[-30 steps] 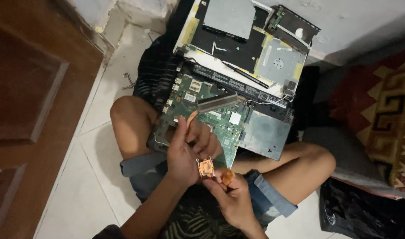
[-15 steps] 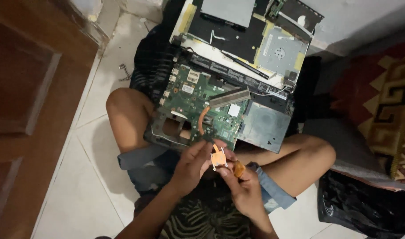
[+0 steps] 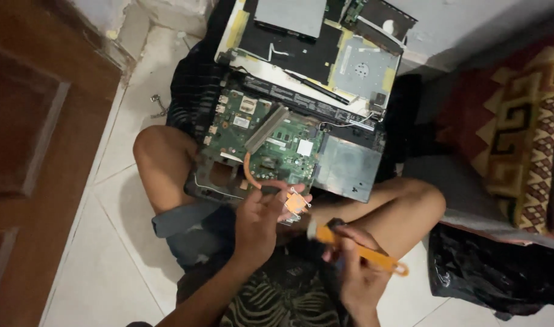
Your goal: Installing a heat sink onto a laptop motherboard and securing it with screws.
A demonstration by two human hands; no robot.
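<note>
My left hand [image 3: 259, 221] grips a copper heat pipe [image 3: 250, 172] that ends in a small orange-copper plate [image 3: 296, 200], held just above my lap. My right hand [image 3: 356, 266] holds a brush with an orange handle [image 3: 377, 259], its dark head [image 3: 318, 231] pointing toward the plate and slightly apart from it. Beyond my hands, an opened laptop base with a green motherboard [image 3: 271, 136] rests across my bare legs. A grey heatsink strip [image 3: 266, 128] lies diagonally on the board.
The laptop's removed bottom cover and drive parts [image 3: 313, 42] lie further away against a grey wall. A brown wooden door [image 3: 29, 139] stands at left. A patterned mat [image 3: 519, 133] and a black bag [image 3: 495, 272] are at right. White floor tiles [image 3: 107, 254] surround me.
My right hand has drawn back toward me and to the right, bringing the orange brush handle into full view. My left hand still holds the copper plate, now a bit further from the brush.
</note>
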